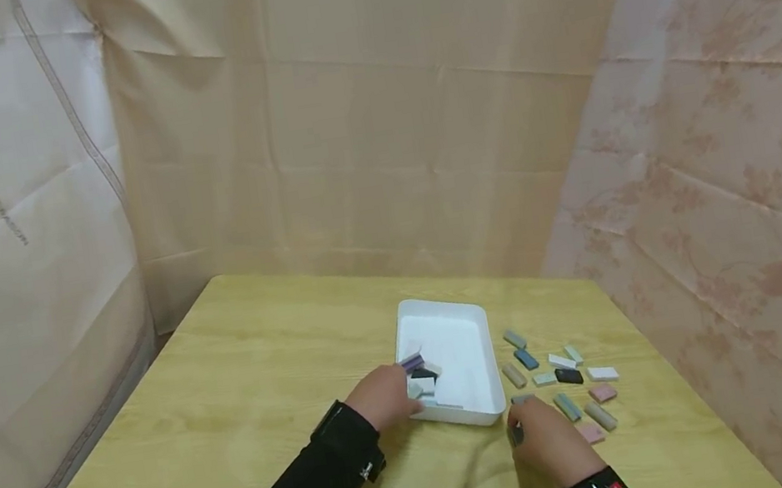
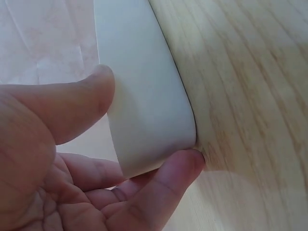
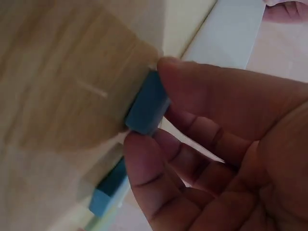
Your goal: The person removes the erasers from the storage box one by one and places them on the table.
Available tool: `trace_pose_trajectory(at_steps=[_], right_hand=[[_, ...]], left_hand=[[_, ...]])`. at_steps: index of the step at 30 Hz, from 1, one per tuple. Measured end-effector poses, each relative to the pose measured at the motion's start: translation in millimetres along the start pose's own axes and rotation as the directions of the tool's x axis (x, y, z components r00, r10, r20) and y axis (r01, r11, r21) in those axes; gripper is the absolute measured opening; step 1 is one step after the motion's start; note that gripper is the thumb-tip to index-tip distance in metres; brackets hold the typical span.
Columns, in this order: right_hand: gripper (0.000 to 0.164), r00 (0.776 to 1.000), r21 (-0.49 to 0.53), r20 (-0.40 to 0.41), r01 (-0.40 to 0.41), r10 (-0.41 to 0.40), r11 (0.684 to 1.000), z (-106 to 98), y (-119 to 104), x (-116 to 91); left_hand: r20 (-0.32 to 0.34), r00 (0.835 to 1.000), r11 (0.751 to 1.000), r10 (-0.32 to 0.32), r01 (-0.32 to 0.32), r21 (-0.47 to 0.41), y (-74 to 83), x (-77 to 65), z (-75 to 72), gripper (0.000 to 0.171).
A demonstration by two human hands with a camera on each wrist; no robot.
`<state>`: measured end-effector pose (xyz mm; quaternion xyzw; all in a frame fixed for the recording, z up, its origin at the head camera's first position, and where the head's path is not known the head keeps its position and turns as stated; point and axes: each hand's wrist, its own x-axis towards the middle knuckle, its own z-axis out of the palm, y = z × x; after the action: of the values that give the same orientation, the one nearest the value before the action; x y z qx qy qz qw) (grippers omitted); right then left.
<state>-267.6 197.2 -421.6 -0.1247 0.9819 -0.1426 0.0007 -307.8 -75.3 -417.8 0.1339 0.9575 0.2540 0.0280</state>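
My left hand [image 1: 386,397] is at the near left corner of a white rectangular tray [image 1: 447,311]. In the left wrist view its thumb lies at the upper edge of the tray wall [image 2: 144,91], and the other fingers curl round the lower corner. Inside the tray, by this hand, are several small blocks, among them a purple block [image 1: 412,363] and a white block [image 1: 423,385]. Right of the tray, my right hand [image 1: 547,438] pinches a small blue block [image 3: 148,103] between thumb and fingertips, close to the tabletop. Another teal block [image 3: 108,187] lies beside it.
Several small blocks are scattered right of the tray, including a black block [image 1: 568,376], a pink block [image 1: 603,392], a tan block [image 1: 513,375] and a green block [image 1: 567,406]. The wooden table [image 1: 243,367] is enclosed by hanging cloth [image 1: 356,114] behind and at both sides.
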Motion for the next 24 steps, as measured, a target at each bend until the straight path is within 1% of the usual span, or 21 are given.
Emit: trace_pose_trajectory(at_steps=[2,4,6,8,9,11,12,13,14,16,17,19,20,22,23,24], right_hand=[[0.031,1.0,0.018,0.01,-0.019,0.019,1.0,3.1,-4.2,-1.0],[0.028,0.999,0.02,0.013,-0.049,0.049,0.999,1.5,-10.9,-2.0],[0.026,0.997,0.003,-0.011,-0.073,0.073,0.997,-3.3,-20.2,-1.4],[0.028,0.995,-0.011,-0.052,-0.081,0.08,0.997,-8.8,-31.9,0.0],[0.028,0.995,-0.011,-0.068,-0.073,0.072,0.997,-10.5,-37.9,1.0],[0.025,0.995,0.003,-0.099,-0.02,0.021,1.0,-10.3,-49.9,4.0],[0.025,0.995,0.016,-0.101,0.022,-0.02,1.0,-8.1,-55.3,5.8],[0.024,0.993,0.024,-0.098,0.061,-0.058,0.998,-5.1,-59.8,7.4],[0.022,0.992,0.034,-0.094,0.088,-0.084,0.996,-1.6,-63.3,9.1],[0.019,0.987,0.029,-0.098,0.128,-0.125,0.991,5.1,-67.4,11.6],[0.018,0.985,0.023,-0.104,0.138,-0.135,0.99,7.7,-68.3,13.0],[0.016,0.984,0.013,-0.117,0.139,-0.136,0.99,11.0,-68.7,16.2],[0.017,0.985,0.019,-0.122,0.121,-0.118,0.992,11.5,-68.7,18.5],[0.027,0.992,0.053,-0.114,0.052,-0.045,0.997,10.1,-68.3,25.2],[0.036,0.995,0.08,-0.104,0.014,-0.006,0.997,9.1,-68.1,29.1],[0.047,0.996,0.108,-0.083,-0.034,0.043,0.994,8.1,-68.1,33.3]], left_hand=[[0.006,1.0,1.0,0.013,-0.013,-0.023,-7.1,1.4,1.1,0.037],[0.007,1.0,0.999,0.03,-0.03,-0.034,-15.5,3.0,-0.9,0.037],[-0.001,0.999,0.998,0.044,-0.044,-0.036,-23.4,5.5,-6.2,0.035],[-0.036,0.998,0.998,0.059,-0.06,-0.027,-28.7,9.9,-14.3,0.034],[-0.06,0.995,0.997,0.074,-0.075,-0.014,-30.0,13.5,-18.1,0.033],[-0.093,0.988,0.992,0.125,-0.123,0.023,-29.7,21.7,-24.9,0.032],[-0.097,0.983,0.987,0.157,-0.153,0.052,-28.5,26.1,-27.8,0.032],[-0.094,0.975,0.977,0.201,-0.192,0.097,-26.4,30.4,-30.1,0.033],[-0.076,0.968,0.964,0.238,-0.227,0.139,-24.3,35.2,-31.4,0.031],[-0.014,0.951,0.928,0.309,-0.299,0.223,-20.1,42.6,-32.5,0.03],[0.016,0.941,0.902,0.339,-0.329,0.278,-18.7,45.2,-32.8,0.029],[0.055,0.926,0.849,0.374,-0.365,0.383,-18.3,49.6,-31.9,0.026],[0.069,0.923,0.823,0.378,-0.37,0.431,-19.8,51.7,-30.7,0.023],[0.072,0.919,0.765,0.387,-0.364,0.531,-23.5,54.9,-29.2,0.012],[0.064,0.919,0.737,0.388,-0.351,0.578,-26.2,56.8,-28.1,0.008],[0.052,0.92,0.72,0.387,-0.337,0.607,-28.9,58.5,-27.1,0.007]])
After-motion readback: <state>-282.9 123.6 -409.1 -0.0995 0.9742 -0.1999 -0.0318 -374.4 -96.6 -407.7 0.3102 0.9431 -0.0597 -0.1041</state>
